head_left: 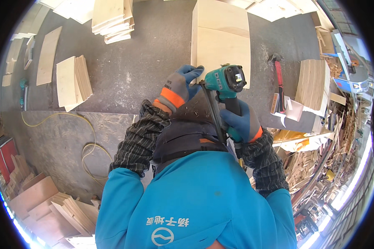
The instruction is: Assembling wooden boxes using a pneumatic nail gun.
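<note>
A teal-and-black nail gun [216, 79] is held at the centre of the frame, its black handle enclosed by the closed grip of the gloved right hand [245, 120]. Its nose is seen just beside the lower left corner of a pale, box-shaped plywood piece [224, 47], which is set at the upper centre of the frame on the dark grey table [124, 74]. The gloved left hand [182, 85] is placed at that same corner, fingers bent; whether its grip is closed on the wood or on anything small cannot be told. For good work here, the left fingertips should be kept out of the line of the nose, and the plywood is best steadied from farther along its edge. The nose should be set square to the surface and pressed firmly before the trigger is pulled, since a tilted tool could let a fastener break out through the thin side. Edges should be checked as flush first. The red-handled hammer [279, 83], laid at the right of the frame beside a stack of plywood boards [311, 85], is best left clear of the right elbow.
</note>
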{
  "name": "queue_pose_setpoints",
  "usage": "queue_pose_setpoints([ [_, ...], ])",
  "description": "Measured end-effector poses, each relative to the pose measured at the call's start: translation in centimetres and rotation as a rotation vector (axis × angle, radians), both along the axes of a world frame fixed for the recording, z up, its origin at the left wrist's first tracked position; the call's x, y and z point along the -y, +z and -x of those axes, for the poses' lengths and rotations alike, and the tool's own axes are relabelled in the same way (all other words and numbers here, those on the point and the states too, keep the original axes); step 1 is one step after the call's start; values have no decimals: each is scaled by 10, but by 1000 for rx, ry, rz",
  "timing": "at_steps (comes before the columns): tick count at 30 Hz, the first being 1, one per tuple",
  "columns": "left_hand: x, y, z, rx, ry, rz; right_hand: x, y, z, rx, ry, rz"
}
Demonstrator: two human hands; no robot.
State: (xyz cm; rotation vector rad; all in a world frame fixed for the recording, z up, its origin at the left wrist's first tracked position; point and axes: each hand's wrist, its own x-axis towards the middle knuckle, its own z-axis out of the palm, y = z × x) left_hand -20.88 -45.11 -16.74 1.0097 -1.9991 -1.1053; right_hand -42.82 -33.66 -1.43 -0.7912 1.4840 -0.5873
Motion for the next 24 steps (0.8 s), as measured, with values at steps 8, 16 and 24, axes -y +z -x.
queue_pose_setpoints([
  [8, 0, 3, 0, -11, -14, -53, 1, 0, -6, -38, 2, -17],
  [16, 2, -2, -1, -22, -16, -8, -1, -1, -9, -60, 2, 27],
  [24, 2, -7, -1, -67, -2, 34, -11, 10, -5, -104, -119, 21],
])
